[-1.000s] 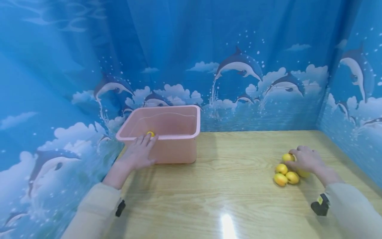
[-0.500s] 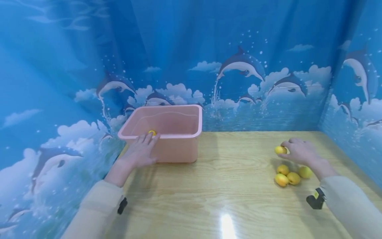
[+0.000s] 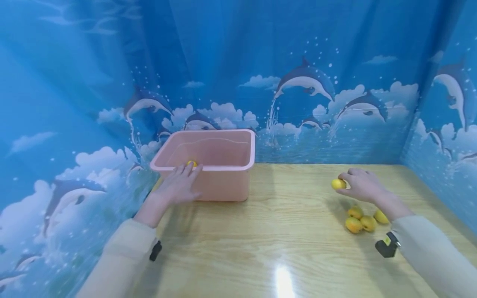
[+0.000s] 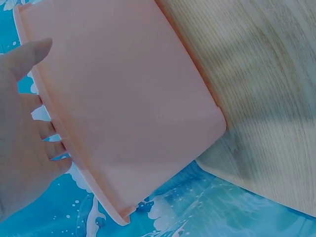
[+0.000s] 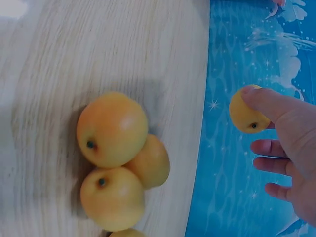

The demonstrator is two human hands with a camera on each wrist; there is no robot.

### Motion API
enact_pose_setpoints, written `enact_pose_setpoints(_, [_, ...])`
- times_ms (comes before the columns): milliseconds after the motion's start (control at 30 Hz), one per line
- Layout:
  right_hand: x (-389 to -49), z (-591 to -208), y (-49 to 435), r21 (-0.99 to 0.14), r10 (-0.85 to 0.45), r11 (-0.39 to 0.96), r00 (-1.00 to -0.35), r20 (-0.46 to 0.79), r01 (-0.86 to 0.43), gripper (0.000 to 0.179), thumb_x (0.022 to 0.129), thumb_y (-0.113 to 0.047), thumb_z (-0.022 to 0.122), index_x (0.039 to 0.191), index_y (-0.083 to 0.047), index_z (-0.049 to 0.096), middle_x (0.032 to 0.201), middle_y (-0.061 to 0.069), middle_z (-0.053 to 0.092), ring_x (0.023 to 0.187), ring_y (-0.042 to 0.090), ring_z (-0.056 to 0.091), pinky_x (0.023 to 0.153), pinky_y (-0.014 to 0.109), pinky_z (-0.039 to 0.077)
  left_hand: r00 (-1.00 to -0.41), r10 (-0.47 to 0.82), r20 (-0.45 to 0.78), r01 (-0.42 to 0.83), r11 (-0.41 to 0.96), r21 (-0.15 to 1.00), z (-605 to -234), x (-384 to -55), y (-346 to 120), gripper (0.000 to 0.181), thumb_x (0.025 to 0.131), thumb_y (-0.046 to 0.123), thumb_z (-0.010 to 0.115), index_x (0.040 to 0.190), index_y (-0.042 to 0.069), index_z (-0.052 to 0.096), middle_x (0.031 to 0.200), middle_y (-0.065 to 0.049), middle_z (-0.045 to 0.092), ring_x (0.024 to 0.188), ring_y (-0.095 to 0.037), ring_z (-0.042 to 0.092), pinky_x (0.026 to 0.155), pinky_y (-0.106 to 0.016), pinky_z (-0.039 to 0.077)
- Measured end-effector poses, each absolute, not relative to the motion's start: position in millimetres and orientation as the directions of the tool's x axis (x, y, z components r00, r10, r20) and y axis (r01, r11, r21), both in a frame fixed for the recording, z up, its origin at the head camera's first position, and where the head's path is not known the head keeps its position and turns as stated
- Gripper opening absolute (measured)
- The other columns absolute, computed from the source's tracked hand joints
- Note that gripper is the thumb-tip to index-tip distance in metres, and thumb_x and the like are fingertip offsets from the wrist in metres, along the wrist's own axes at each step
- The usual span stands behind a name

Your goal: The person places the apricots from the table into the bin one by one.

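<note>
My right hand (image 3: 360, 185) pinches a small yellow fruit (image 3: 338, 184) between thumb and fingers, held up over the right side of the table. In the right wrist view the held fruit (image 5: 248, 113) shows a dark stem spot, and the other fingers hang apart below it. Several similar orange-yellow fruits (image 3: 353, 224) lie clustered on the table beneath and nearer to me. On the left, my left hand (image 3: 178, 185) has its spread fingers at the near rim of a pink plastic bin (image 3: 223, 184). Inside the bin a bit of yellow (image 3: 191, 163) shows just beyond the fingertips.
A pale wood-grain table (image 3: 294, 215) carries everything. Blue dolphin-print curtain (image 3: 335, 62) closes off the back and both sides, close behind the bin. A bright light reflection (image 3: 284, 281) lies on the table near me.
My right hand has lifted the fruit from the cluster and carried it leftward and a little farther away. The left hand stays at the bin's rim.
</note>
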State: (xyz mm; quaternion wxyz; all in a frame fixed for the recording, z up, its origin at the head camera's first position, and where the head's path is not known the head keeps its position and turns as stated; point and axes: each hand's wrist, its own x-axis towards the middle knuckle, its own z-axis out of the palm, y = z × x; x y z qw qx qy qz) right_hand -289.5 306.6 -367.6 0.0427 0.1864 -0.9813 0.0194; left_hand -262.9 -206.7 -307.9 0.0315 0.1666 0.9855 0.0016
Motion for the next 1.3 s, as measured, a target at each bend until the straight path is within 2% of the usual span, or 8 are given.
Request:
enact_pose_setpoints(200, [-291, -360, 292, -0.003, -0.395, 0.917, -0.911, 0.118, -0.398, 0.044, 0.082, -0.034, 0.068, 0.111, -0.001, 0.064, 0.082, 0.004, 0.053, 0.074, 0.023, 0.05, 0.062, 0.042, 0.04, -0.94, 0.335, -0.07, 0.335, 0.942, 0.007, -308, -264, -208, 0.082, 0.09, 0.046, 0.053, 0.15, 0.01, 0.01, 0.153, -0.02, 0.003, 0.139, -0.038, 0.0, 0.111, -0.052, 0.006])
enact_pose_setpoints(667, [-304, -334, 261, 0.057, -0.451, 0.892, -0.879, 0.153, -0.448, 0.041, 0.081, -0.037, 0.069, 0.107, -0.005, 0.065, 0.082, 0.003, 0.051, 0.076, 0.024, 0.047, 0.061, 0.038, 0.032, -0.933, 0.354, -0.065, 0.354, 0.935, 0.009, -306, -264, -206, 0.083, 0.089, 0.05, 0.053, 0.15, 0.01, 0.012, 0.154, -0.017, 0.005, 0.14, -0.036, 0.0, 0.11, -0.054, 0.005])
enact_pose_setpoints(933, [-310, -313, 227, 0.114, -0.536, 0.844, -0.823, 0.19, -0.523, 0.037, 0.08, -0.035, 0.071, 0.104, -0.008, 0.066, 0.08, 0.001, 0.05, 0.075, 0.022, 0.045, 0.061, 0.037, 0.033, -0.936, 0.346, -0.069, 0.346, 0.938, 0.011, -307, -265, -207, 0.083, 0.089, 0.049, 0.053, 0.15, 0.01, 0.012, 0.154, -0.017, 0.005, 0.14, -0.036, 0.0, 0.11, -0.054, 0.005])
enact_pose_setpoints(1133, [-313, -298, 201, 0.122, -0.586, 0.809, -0.777, 0.231, -0.575, 0.036, 0.08, -0.035, 0.071, 0.104, -0.009, 0.066, 0.081, 0.002, 0.051, 0.075, 0.022, 0.045, 0.06, 0.035, 0.033, -0.938, 0.34, -0.07, 0.34, 0.94, 0.016, -309, -264, -206, 0.084, 0.088, 0.047, 0.056, 0.15, 0.011, 0.012, 0.154, -0.016, 0.003, 0.139, -0.036, -0.001, 0.11, -0.054, 0.004])
enact_pose_setpoints(1300, [-318, -287, 179, 0.094, -0.596, 0.8, -0.769, 0.23, -0.592, 0.038, 0.082, -0.037, 0.069, 0.108, -0.009, 0.065, 0.084, 0.004, 0.052, 0.076, 0.022, 0.045, 0.061, 0.035, 0.033, -0.938, 0.342, -0.058, 0.342, 0.94, 0.001, -310, -265, -206, 0.085, 0.088, 0.046, 0.057, 0.15, 0.011, 0.011, 0.154, -0.016, 0.003, 0.14, -0.036, 0.0, 0.11, -0.054, 0.003])
